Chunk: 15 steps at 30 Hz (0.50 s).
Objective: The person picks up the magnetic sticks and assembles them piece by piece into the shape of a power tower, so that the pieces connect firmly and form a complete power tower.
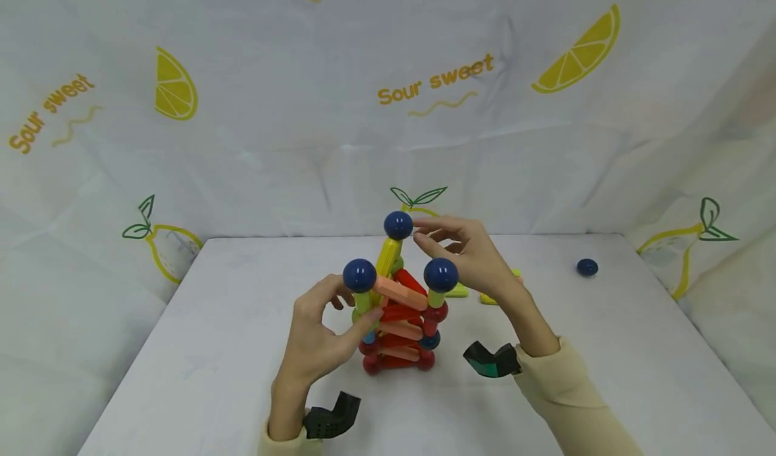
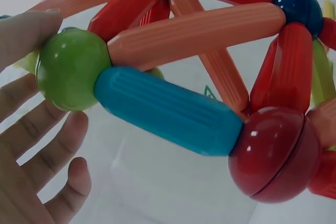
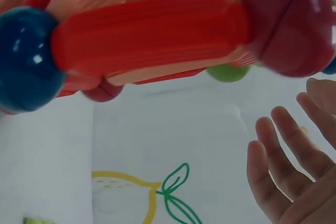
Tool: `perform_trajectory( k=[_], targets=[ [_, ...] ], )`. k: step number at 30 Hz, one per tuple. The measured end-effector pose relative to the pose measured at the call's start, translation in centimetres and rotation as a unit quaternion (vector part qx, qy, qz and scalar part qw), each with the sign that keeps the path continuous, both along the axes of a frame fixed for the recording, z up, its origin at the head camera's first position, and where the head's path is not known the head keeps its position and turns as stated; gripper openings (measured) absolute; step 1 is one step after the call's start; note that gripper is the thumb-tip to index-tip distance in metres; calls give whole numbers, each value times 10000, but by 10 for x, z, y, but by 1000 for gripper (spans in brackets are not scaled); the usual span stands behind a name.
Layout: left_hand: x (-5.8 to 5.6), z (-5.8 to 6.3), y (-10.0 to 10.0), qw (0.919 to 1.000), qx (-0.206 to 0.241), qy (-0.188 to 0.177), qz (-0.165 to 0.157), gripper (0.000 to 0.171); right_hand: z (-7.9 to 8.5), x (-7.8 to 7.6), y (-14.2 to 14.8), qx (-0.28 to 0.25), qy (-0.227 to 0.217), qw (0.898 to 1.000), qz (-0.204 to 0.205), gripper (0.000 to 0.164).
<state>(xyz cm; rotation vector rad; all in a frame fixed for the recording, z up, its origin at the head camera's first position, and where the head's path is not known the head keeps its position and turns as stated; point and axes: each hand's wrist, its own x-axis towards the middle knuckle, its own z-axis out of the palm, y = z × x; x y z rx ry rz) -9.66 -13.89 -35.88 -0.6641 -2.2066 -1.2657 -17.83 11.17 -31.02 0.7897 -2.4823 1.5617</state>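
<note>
A tower of coloured magnetic sticks and balls stands upright on the table, its lower levels mostly red and salmon. Three dark blue balls top it, the highest one on a yellow stick. My left hand grips its left side; in the left wrist view, thumb and fingers lie around a green ball joined to a blue stick. Beside the highest ball, my right hand has its fingertips right at that ball's side. The right wrist view shows its fingers spread loosely below a dark red ball.
A loose dark blue piece lies at the table's back right. Yellow-green pieces lie behind the tower, partly hidden by the right hand and arm. A white printed curtain hangs behind the white table.
</note>
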Motion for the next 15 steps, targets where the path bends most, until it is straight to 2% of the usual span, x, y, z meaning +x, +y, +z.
perform_trajectory(
  k=[3, 6, 9, 12, 15],
  targets=[
    [-2, -2, -3, 9998, -165, -100, -108, 43, -8, -2, 6, 217, -112, 9997, 39, 31],
    [-4, -3, -7, 9989, -297, -222, -279, 44, -19, -3, 18, 590, -36, 9980, -243, 29],
    [-5, -4, -11, 9975, -323, -351, -516, 44, -37, -3, 38, 1180, 0, 9912, -598, 27],
    [-6, -7, -16, 9944, -72, -411, -973, 43, -61, -3, 59, 1897, -234, 9768, -968, 24],
    [-10, -14, -22, 9850, 646, -474, -1530, 43, -84, 0, 76, 2608, -677, 9551, -1232, 24]
  ],
)
